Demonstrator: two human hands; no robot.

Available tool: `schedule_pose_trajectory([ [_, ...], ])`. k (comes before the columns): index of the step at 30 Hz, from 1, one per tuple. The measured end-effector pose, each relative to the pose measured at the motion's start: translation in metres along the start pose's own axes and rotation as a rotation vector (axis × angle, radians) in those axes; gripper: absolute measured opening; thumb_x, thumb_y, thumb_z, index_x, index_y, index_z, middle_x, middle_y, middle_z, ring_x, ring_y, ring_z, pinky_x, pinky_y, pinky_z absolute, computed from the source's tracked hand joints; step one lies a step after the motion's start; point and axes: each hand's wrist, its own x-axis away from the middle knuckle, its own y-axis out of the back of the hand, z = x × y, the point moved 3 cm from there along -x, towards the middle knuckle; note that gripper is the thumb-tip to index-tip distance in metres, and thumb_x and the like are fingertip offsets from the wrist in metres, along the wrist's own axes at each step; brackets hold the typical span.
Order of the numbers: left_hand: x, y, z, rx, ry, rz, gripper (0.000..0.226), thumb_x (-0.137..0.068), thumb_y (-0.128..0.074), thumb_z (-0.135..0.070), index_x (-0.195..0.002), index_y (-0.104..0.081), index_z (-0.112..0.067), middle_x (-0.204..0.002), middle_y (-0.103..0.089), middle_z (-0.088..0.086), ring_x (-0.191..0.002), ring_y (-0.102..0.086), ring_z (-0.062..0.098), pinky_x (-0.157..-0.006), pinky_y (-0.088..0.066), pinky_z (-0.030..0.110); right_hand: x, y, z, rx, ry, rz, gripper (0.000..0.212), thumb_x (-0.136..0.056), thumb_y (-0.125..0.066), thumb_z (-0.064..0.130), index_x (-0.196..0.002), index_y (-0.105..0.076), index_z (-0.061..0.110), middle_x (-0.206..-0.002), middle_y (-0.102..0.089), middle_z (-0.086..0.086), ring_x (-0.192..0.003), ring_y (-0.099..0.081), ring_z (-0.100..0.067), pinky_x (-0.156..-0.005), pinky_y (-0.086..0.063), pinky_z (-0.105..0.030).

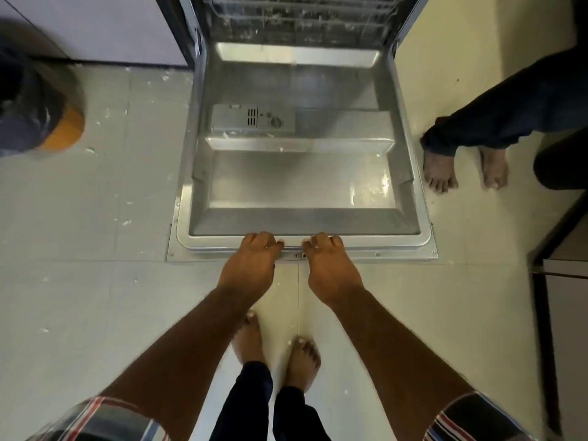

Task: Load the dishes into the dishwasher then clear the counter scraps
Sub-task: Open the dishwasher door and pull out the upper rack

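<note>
The dishwasher door (pixel 299 186) lies folded down flat in front of me, its steel inner face up, with a grey detergent dispenser (pixel 253 119) on it. My left hand (pixel 251 265) and my right hand (pixel 331 268) both grip the door's near top edge, side by side at its middle, fingers curled over the rim. Behind the door the lower rack (pixel 299 20) shows inside the machine, its contents blurred. No dishes are in view.
Another person's bare feet (pixel 461 167) and dark trouser leg stand right of the door. A dark and orange object (pixel 38 119) sits on the floor at left. A dark-framed cabinet (pixel 560 281) stands at right. White specks litter the pale floor tiles (pixel 95 249).
</note>
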Motion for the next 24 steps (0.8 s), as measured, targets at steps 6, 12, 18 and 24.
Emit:
schedule_pose_trajectory([
  [6,-0.002,-0.055,0.014,0.010,0.038,0.121,0.059,-0.094,-0.057,-0.011,-0.151,-0.042,-0.016,-0.145,-0.041,0.002,-0.137,-0.034,0.025,-0.100,-0.050,0.040,-0.014,-0.057,-0.010,0.036,0.007,0.072,0.062,-0.099,-0.050,0.012,-0.156,-0.027,0.008,-0.158,-0.028,-0.011,-0.144,-0.027,-0.030,-0.120,-0.030,-0.036],
  [12,-0.008,-0.087,0.020,-0.077,0.040,0.163,0.062,-0.096,-0.052,-0.014,-0.155,-0.032,-0.012,-0.151,-0.035,0.006,-0.139,-0.034,0.027,-0.103,-0.045,0.036,-0.032,-0.091,-0.015,0.048,-0.002,0.143,0.061,-0.098,-0.052,0.015,-0.155,-0.030,0.008,-0.159,-0.027,-0.011,-0.146,-0.026,-0.029,-0.120,-0.029,-0.040],
  [18,-0.016,-0.111,0.025,-0.095,0.081,0.246,0.072,-0.094,-0.060,-0.019,-0.157,-0.025,-0.013,-0.158,-0.028,0.006,-0.145,-0.027,0.027,-0.116,-0.034,0.040,-0.044,-0.107,-0.018,0.056,-0.010,0.218,0.067,-0.098,-0.056,0.016,-0.157,-0.024,0.007,-0.164,-0.017,-0.012,-0.151,-0.017,-0.030,-0.123,-0.026,-0.042],
  [24,-0.024,-0.129,0.031,-0.096,0.107,0.318,0.079,-0.091,-0.064,-0.020,-0.158,-0.022,-0.014,-0.159,-0.024,0.005,-0.147,-0.022,0.028,-0.118,-0.030,0.050,-0.055,-0.122,-0.020,0.051,-0.024,0.263,0.071,-0.096,-0.059,0.014,-0.157,-0.023,0.006,-0.165,-0.014,-0.013,-0.152,-0.015,-0.031,-0.121,-0.029,-0.045],
])
